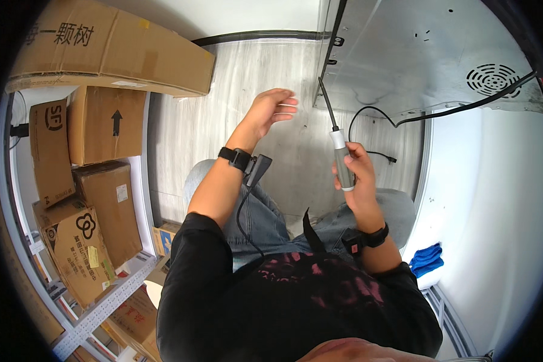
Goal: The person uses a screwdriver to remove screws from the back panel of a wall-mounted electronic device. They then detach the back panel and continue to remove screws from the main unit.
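Note:
My right hand (361,175) is wrapped round the grey and white handle of a screwdriver (344,161). Its long dark shaft points away from me, up and slightly left. The tip lies at the lower left edge of a silver metal appliance panel (398,60); whether it touches a screw there is too small to tell. My left hand (273,110) hovers over the floor to the left of the panel, empty, with its fingers stretched out and apart. A black power cord (440,113) runs from the appliance, loops near the screwdriver, and ends in a plug (392,160) on the floor.
Cardboard boxes (105,199) fill a metal shelf (111,304) on my left, with a long carton (127,51) at the far left. A blue cloth (426,260) lies on a white surface at right. Pale wood-look floor (241,66) spreads ahead of my knees.

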